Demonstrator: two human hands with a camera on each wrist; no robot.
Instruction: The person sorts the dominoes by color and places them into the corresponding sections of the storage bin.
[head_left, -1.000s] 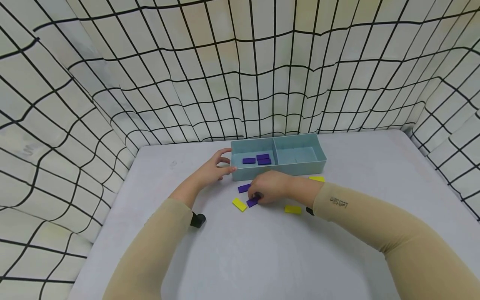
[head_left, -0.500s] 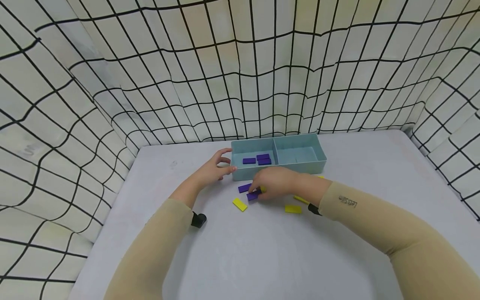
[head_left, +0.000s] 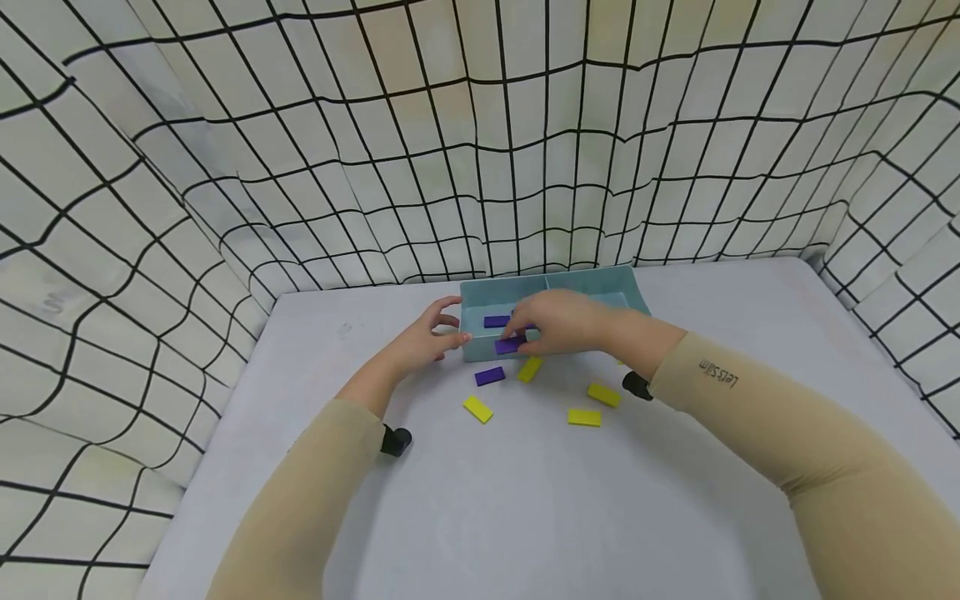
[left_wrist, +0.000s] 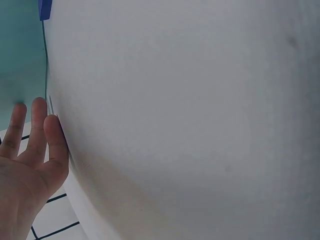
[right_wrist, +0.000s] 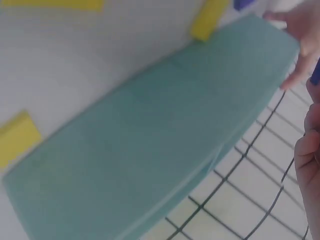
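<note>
My right hand [head_left: 558, 321] pinches a purple block [head_left: 510, 345] between thumb and fingers, over the front wall of a light blue two-compartment box [head_left: 585, 292]. In the right wrist view, that hand's fingers [right_wrist: 309, 150] show at the right edge. Inside the left compartment lies another purple block [head_left: 497, 322]; more purple there is mostly hidden behind the hand. At the box's left end, my left hand [head_left: 427, 340] rests its fingertips against the wall, fingers spread. The left wrist view shows those fingers [left_wrist: 37, 127] nearly straight beside the box.
A purple block [head_left: 490, 376] lies on the white table [head_left: 480, 508] before the box. Several yellow blocks are scattered around it, among them one by the front wall [head_left: 530, 369] and one farther left [head_left: 477, 409]. Black-lined white netting [head_left: 510, 167] encloses the back and sides.
My right hand has picked up a purple block from the table and moved it up to the box's front wall. A yellow block it covered now shows. The left hand has stayed put.
</note>
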